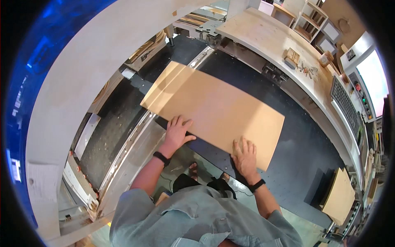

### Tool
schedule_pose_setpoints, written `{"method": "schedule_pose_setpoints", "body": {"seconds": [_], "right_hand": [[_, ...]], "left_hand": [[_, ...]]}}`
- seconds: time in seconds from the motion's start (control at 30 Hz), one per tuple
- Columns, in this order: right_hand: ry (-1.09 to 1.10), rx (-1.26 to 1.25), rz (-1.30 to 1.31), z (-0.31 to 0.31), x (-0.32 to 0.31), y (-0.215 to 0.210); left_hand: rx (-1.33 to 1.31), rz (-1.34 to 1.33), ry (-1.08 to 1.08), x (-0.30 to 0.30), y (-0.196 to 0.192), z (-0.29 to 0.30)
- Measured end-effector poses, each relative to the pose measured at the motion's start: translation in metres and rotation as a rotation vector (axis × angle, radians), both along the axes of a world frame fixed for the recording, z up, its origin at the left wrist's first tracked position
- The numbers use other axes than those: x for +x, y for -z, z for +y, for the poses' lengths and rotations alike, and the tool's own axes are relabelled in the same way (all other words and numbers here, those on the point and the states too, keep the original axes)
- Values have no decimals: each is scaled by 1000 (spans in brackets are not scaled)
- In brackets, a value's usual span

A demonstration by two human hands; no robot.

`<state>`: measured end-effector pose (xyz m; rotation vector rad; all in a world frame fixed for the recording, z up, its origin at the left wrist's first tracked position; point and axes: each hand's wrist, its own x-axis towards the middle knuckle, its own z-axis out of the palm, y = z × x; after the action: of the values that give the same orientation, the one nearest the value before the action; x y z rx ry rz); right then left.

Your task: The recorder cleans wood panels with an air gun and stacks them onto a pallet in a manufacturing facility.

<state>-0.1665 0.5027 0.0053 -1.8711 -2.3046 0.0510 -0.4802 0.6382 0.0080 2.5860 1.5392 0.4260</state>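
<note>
A rectangular tan board (218, 107) lies across the dark machine table (304, 136), its left end reaching over a metal guide rail (135, 133). At its near edge my left hand (177, 132) rests with fingers on top and the thumb stretched out to the side. My right hand (245, 157) lies with its fingers on the board's near edge further right, the thumb close beside them. Neither hand wraps around the board; the undersides of both are hidden.
A wooden ledge (259, 31) runs along the far right, with a wooden block (292, 57) and small metal bits. A keyboard (345, 103) and a lit screen (373, 78) stand right. Upright boards (338, 196) are at lower right. A pale machine beam (78, 90) curves along the left.
</note>
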Motion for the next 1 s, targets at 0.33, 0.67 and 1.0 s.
{"method": "schedule_pose_setpoints", "body": {"seconds": [0.33,0.67,1.0], "right_hand": [[137,180,21,145,29,13],[119,145,-135,213,47,14],[62,200,-199,241,44,36]], "left_hand": [[166,11,34,51,25,170],[90,67,39,72,25,249],[11,100,23,53,35,282]]}}
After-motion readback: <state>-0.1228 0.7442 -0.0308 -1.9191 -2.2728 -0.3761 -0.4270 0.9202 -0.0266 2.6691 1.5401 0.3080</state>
